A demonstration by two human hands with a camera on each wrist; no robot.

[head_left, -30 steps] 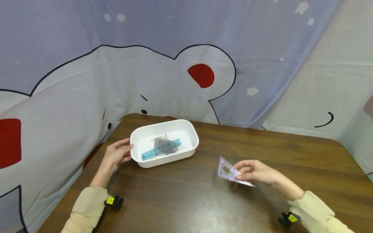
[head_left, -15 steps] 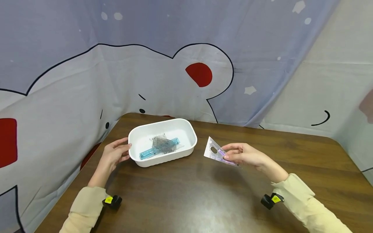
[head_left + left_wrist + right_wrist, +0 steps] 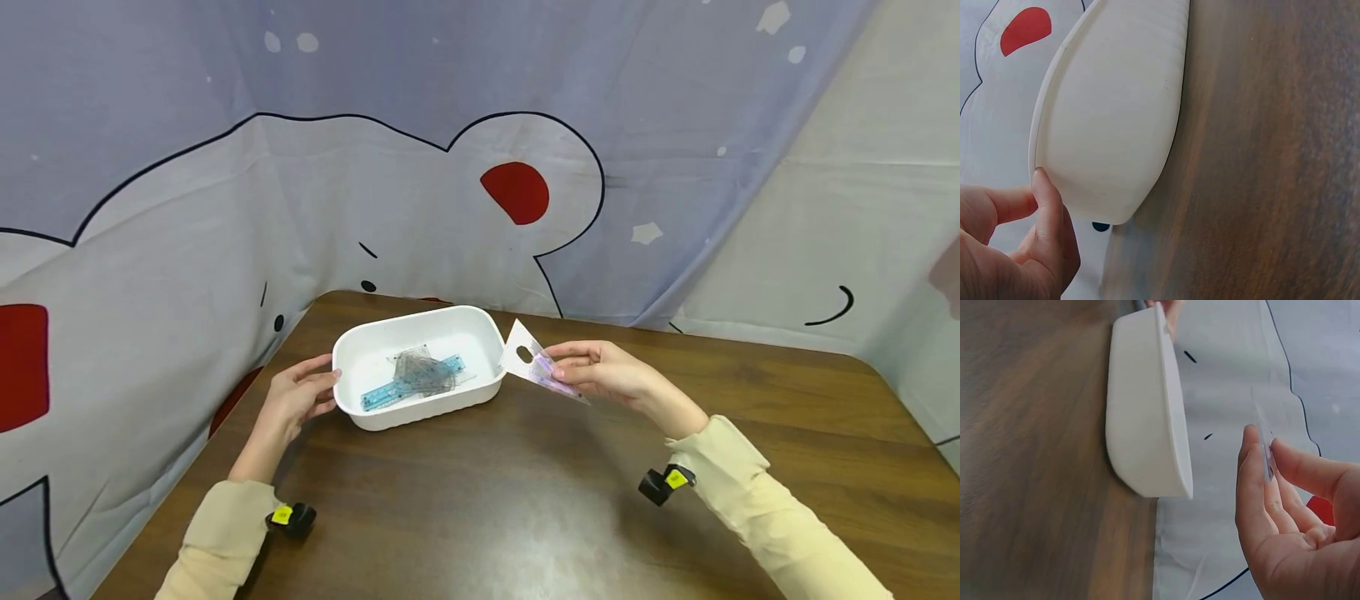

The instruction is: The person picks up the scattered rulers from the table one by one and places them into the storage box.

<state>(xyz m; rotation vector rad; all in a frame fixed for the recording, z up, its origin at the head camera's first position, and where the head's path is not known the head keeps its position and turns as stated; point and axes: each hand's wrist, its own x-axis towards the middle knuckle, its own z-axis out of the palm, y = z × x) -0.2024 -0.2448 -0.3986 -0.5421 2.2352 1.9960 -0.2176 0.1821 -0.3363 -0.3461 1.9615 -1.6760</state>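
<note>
My right hand (image 3: 611,375) pinches a clear triangular set square (image 3: 521,352) with purple markings and a round hole. It is held tilted above the table, just right of the white plastic basin (image 3: 491,392). From the right wrist view, the set square (image 3: 1264,440) appears edge-on between thumb and fingers. My left hand (image 3: 294,396) grips the basin's left end, thumb and fingertip meeting at the rim in the left wrist view. Inside the basin lie a blue ruler (image 3: 378,397) and a greyish transparent piece (image 3: 427,372) overlapping it, whose exact kind is unclear.
Everything stands on a brown wooden table (image 3: 465,500). Behind and to the left hangs a patterned cloth (image 3: 360,192), close along the table's edges. A small black camera sits on each wrist.
My right hand has carried the set square leftward and away from me, from over the table's middle to the basin's right end. The left hand stays at the basin.
</note>
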